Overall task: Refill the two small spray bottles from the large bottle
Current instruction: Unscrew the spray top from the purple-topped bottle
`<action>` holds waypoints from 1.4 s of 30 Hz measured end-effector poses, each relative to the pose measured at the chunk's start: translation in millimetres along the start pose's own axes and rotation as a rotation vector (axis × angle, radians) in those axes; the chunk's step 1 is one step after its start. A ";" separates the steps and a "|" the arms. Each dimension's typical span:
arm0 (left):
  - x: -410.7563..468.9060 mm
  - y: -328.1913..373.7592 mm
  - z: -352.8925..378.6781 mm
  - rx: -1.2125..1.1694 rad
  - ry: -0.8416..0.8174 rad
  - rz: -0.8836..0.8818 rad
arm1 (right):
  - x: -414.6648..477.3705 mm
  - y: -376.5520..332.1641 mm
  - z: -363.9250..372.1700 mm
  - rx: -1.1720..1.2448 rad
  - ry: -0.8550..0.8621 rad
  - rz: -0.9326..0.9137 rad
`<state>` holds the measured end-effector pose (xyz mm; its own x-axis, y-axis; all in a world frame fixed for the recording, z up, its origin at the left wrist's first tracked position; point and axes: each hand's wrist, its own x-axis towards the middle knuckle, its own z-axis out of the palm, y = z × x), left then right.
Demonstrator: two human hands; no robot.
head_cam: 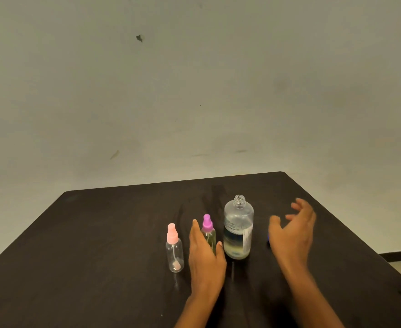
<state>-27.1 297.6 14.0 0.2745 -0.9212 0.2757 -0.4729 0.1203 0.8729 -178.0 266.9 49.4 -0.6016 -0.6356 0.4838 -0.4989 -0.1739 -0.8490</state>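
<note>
Dark and matte, the table (100, 233) is standing against a plain pale wall (194, 91) that is carrying a few scuffs and one dark mark.

I am keeping my left hand (205, 254) in front of the purple-capped spray bottle (208, 230), fingers straight and together, thumb set out toward the large bottle (238, 228); it is gripping nothing, and whether it is touching the purple-capped bottle I cannot tell. My right hand (294, 230) is hovering spread wide and empty to the right of the large bottle, blurred. A small dark blue object (268, 237) is showing at its thumb side, too hidden to identify.

Judgement on the step: the large bottle is already standing uncapped, so the spray head of a small bottle is what needs removing next. I am advising holding that bottle's body with one hand and twisting the head with the other, keeping the bottle upright and away from the open large bottle, which could tip if knocked.

Condition of items: the pink-capped spray bottle (174, 249) is standing leftmost, clear, apparently empty, dip tube visible inside. The purple-capped bottle is showing a yellowish tint, fill level partly hidden. The large bottle is clear, labelled, threaded neck open, liquid appearing to sit in its lower part. All three are standing upright in a row, near one another.
</note>
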 end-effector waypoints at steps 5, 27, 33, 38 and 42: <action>-0.4 -1.1 -1.3 -0.039 0.040 -0.014 | -7.4 -39.4 -1.5 0.155 -0.011 -0.241; -3.0 46.3 -35.0 -0.016 0.223 0.224 | -38.9 -88.3 7.3 0.063 -0.491 -0.387; -4.4 41.4 -41.4 0.041 0.226 0.282 | -37.3 -91.4 6.3 0.057 -0.579 -0.292; -7.9 37.9 -48.4 0.039 0.193 0.349 | -36.6 -93.3 -0.2 0.126 -0.690 -0.286; -8.2 36.5 -55.3 0.044 0.171 0.424 | -38.0 -98.8 -6.0 0.180 -0.791 -0.297</action>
<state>-0.4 329.9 65.9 0.1815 -0.7192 0.6706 -0.6071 0.4546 0.6518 -109.6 312.8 116.1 0.1825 -0.8700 0.4581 -0.4202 -0.4903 -0.7636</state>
